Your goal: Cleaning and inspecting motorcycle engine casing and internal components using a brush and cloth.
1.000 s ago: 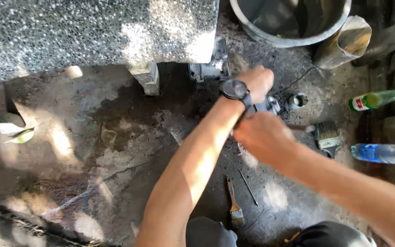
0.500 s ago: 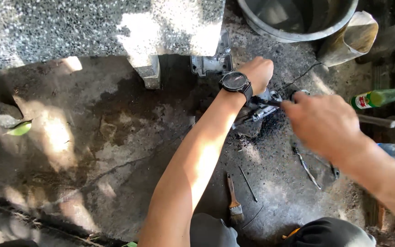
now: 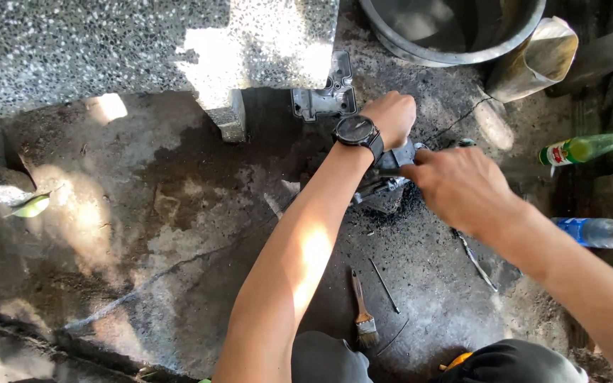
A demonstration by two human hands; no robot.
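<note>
Left hand (image 3: 391, 117) clamped on grimy metal engine part (image 3: 389, 177) on oily floor (image 3: 179, 234); right hand (image 3: 459, 188) closed at it, contents unseen. Cleaning seemingly midway; paintbrush (image 3: 364, 315) idle.

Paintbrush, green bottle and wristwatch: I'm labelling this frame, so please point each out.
paintbrush (image 3: 365, 317), head view, on its metal ferrule.
green bottle (image 3: 590, 148), head view, on its glass body.
wristwatch (image 3: 355, 130), head view, on its dark dial.

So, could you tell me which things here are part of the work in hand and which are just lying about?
In hand:
- left hand, steadying
- right hand
- grimy metal engine part between them

Lying about:
- paintbrush
- green bottle
- blue bottle
- grey metal cover
- bucket
</note>
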